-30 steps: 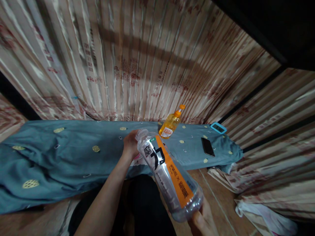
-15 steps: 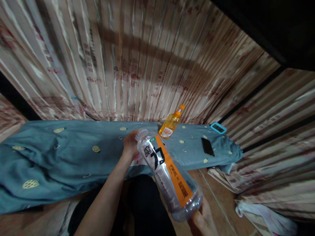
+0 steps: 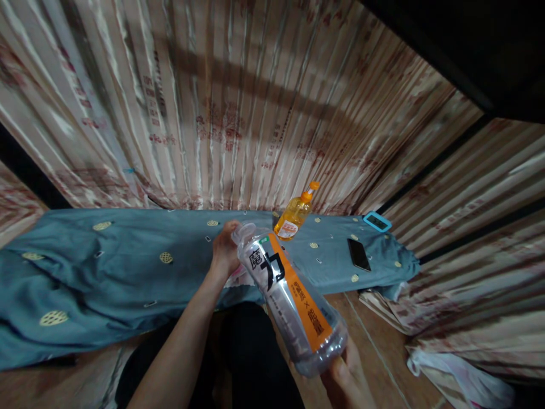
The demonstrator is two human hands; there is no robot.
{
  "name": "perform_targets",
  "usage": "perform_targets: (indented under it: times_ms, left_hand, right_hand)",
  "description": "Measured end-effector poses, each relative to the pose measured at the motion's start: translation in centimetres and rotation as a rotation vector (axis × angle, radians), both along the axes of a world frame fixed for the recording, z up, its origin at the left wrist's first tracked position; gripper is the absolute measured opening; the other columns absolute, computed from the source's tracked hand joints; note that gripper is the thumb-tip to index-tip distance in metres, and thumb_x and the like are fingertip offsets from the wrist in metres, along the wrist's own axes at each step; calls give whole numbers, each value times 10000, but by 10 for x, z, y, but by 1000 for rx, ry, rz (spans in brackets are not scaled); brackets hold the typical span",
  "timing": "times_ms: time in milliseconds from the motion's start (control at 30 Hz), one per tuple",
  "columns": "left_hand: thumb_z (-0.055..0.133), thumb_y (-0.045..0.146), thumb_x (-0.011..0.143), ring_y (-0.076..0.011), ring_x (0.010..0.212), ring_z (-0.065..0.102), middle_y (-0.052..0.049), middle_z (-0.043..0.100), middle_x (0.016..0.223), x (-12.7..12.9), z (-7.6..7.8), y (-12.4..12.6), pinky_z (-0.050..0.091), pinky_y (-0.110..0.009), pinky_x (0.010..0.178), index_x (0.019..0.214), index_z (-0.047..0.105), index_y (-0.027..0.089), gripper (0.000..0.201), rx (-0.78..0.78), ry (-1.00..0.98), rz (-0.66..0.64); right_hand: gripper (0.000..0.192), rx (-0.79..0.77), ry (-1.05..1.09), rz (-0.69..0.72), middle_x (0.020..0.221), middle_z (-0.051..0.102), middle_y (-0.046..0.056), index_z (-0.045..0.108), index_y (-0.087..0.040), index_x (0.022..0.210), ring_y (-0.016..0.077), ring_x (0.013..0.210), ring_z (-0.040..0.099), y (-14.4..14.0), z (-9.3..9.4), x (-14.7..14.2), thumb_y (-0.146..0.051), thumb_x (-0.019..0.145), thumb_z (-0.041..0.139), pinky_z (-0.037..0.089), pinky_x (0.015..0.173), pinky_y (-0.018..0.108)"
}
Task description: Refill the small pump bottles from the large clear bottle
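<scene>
Clear bottle, tilted at centre frame, has barely shifted: right hand stays clamped on its base, left hand gripping its neck over the bench.

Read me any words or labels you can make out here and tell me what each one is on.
"魔力": large black characters on the clear plastic bottle held between the left hand and right hand.
Smaller white characters on that bottle's orange stripe: too blurred to read.
Label on the orange bottle: too small to read.
Red print on the curtain: blurred, unreadable.
</scene>
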State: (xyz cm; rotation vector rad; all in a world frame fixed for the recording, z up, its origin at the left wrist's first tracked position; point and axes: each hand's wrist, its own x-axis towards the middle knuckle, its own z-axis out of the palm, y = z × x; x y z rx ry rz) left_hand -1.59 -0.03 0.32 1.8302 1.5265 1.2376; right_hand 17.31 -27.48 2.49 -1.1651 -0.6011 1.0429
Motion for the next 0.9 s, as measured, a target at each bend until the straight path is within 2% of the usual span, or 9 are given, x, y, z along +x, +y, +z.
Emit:
perform_targets:
  times_ms: [167, 300, 367, 433, 500, 567, 733, 900]
  left_hand:
    - [804, 466, 868, -336, 946, 870, -55, 884, 986, -2, -3, 0, 665, -381, 787, 1033, 708, 285, 264, -4, -58, 0]
    - [809, 426, 823, -332, 952, 868, -52, 886, 981, -7, -6, 1, 663, -373, 778, 1027, 725, 281, 264, 2, -85, -12]
    - [797, 408, 816, -334, 966, 871, -58, 896, 995, -9, -7, 2, 673, -378, 800, 1030, 731, 277, 259, -4, -84, -19]
    - [776, 382, 813, -337, 994, 877, -71, 907, 1031, -10, -6, 2, 686, -390, 838, 1046, 742, 268, 262, -2, -78, -34]
    - [757, 359, 808, -341, 1041, 880, -93, 917, 1094, -10, -5, 3, 698, -407, 896, 1069, 763, 252, 283, 8, -73, -49]
    - [741, 347, 807, -348, 1102, 879, -117, 921, 1166, -10, -4, 3, 704, -430, 967, 1099, 788, 236, 315, 23, -68, -58]
    - [724, 399, 869, -369, 1151, 872, -155, 918, 1213, -9, -2, -2, 710, -471, 1007, 1120, 822, 216, 325, 49, -63, -23]
    - [738, 431, 870, -368, 1212, 861, -133, 922, 1282, -6, -6, -11, 703, -476, 1055, 1217, 839, 234, 412, 63, -120, -21]
  right_hand:
    - [835, -47, 19, -75, 1458, 922, 101, 892, -344, 1385, 430, 1467, 793, -2, -13, 4, -696, 667, 1135, 647, 1215, 517]
    - [721, -27, 6, -58, 1405, 928, 96, 892, -343, 1295, 412, 1436, 806, -3, -23, 9, -649, 693, 1141, 667, 1183, 521]
    - [702, -14, 6, -19, 1378, 928, 115, 889, -325, 1286, 404, 1357, 833, 0, -18, 10, -660, 716, 1127, 701, 1113, 507]
    - [688, -1, 35, 28, 1325, 935, 127, 886, -305, 1273, 373, 1128, 885, 4, -8, 9, -667, 733, 1115, 749, 925, 471]
    - [662, 21, 74, 70, 1214, 945, 116, 881, -286, 1235, 292, 830, 854, 9, 2, 6, -662, 743, 1114, 716, 696, 395]
    - [674, 55, 107, 92, 1089, 941, 89, 877, -268, 1222, 225, 667, 777, 14, 10, 3, -661, 733, 1123, 646, 587, 337]
    - [788, 58, 103, 117, 921, 907, 46, 895, -238, 1294, 173, 613, 733, 20, 21, 0, -689, 696, 1141, 607, 590, 285]
    - [689, 51, 90, 115, 896, 914, 36, 867, -243, 1140, 166, 582, 741, 21, 23, 4, -678, 686, 1148, 636, 598, 289]
